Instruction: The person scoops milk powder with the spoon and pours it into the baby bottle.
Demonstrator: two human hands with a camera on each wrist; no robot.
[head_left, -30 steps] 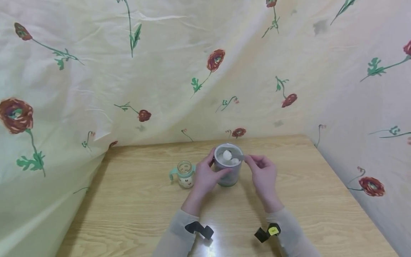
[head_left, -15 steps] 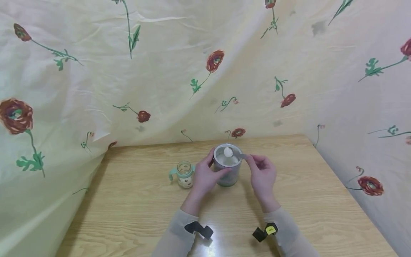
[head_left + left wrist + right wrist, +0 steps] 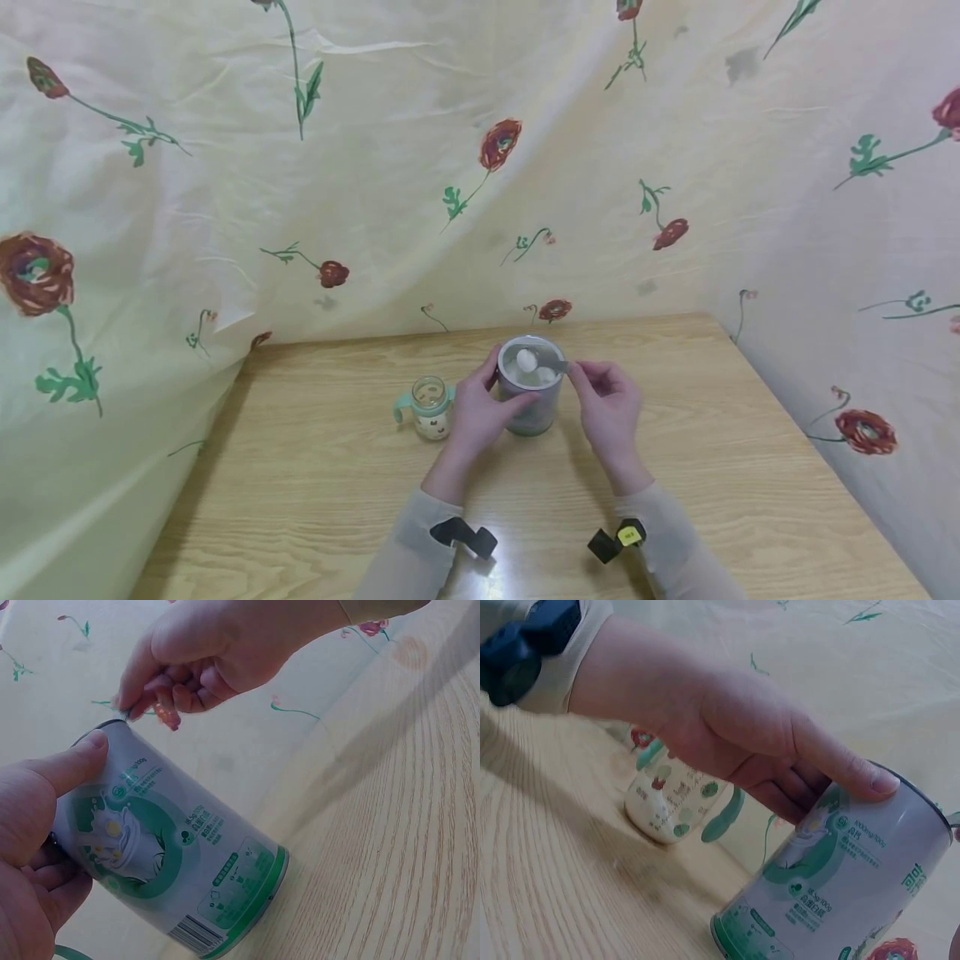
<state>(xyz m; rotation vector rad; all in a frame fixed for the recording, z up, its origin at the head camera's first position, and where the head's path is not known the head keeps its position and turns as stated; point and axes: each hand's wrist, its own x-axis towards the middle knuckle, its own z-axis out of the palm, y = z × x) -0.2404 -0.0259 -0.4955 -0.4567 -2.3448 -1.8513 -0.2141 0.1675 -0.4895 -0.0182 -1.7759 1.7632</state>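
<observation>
An opened milk powder can (image 3: pixel 532 419), white and green with a printed milk picture, stands upright on the table. My left hand (image 3: pixel 480 407) grips its side, thumb at the front near the rim, as the left wrist view also shows with the can's label (image 3: pixel 142 847). My right hand (image 3: pixel 611 412) pinches the handle of a scoop (image 3: pixel 553 365) over the can's right rim. White powder (image 3: pixel 527 360) is heaped on the scoop's end, inside the can's mouth. In the right wrist view the scoop is mostly out of frame.
Just left of my left hand stands a small clear cup (image 3: pixel 432 421) with mint-green handles and printed figures. The wooden table (image 3: pixel 322 500) meets a flower-printed cloth (image 3: pixel 390 208) at its back and sides.
The powder-heaped scoop end rises slightly in the can's mouth, then dips back down and a little left. My left hand keeps holding the can in place.
</observation>
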